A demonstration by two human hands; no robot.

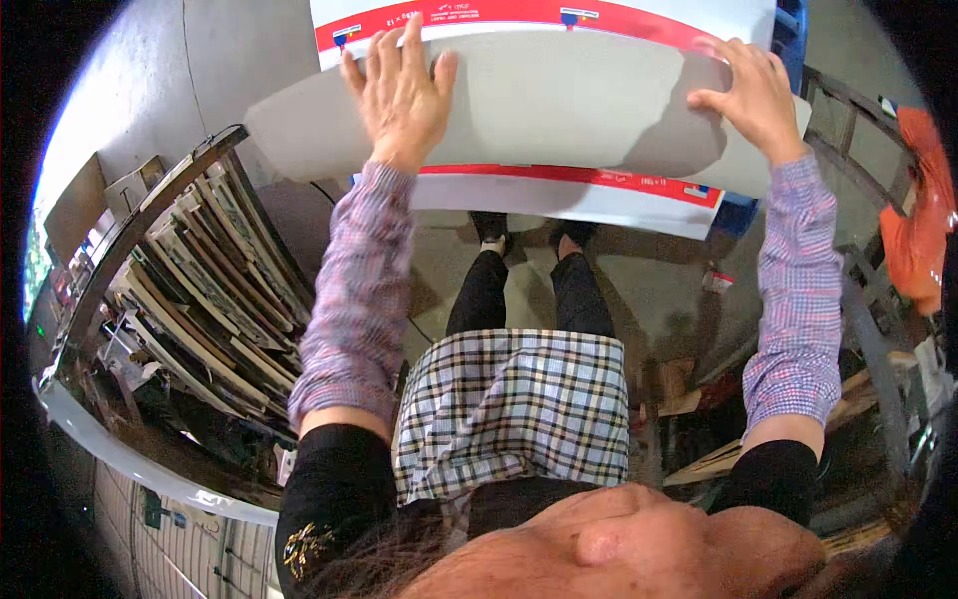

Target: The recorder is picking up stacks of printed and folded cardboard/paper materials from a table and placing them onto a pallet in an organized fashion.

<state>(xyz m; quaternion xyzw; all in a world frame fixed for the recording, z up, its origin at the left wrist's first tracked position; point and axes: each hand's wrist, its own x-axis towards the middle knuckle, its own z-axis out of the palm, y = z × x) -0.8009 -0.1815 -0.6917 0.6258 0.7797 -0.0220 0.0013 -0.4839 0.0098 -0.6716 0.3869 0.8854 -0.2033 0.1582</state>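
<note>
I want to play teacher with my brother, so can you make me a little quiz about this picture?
1. What colour is the curved sheet beneath the left hand? A) green B) grey C) purple
2. True or false: the left hand and the right hand are touching each other.
3. Fill in: the orange item is near the ____ edge of the picture.

Key: 1. B; 2. False, they are apart; 3. right.

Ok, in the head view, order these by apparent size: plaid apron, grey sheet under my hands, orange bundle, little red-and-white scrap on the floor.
1. Grey sheet, widest by far
2. Plaid apron, though it sits nearer the camera
3. Orange bundle, at far right
4. Red-and-white scrap, clearly smallest
</note>
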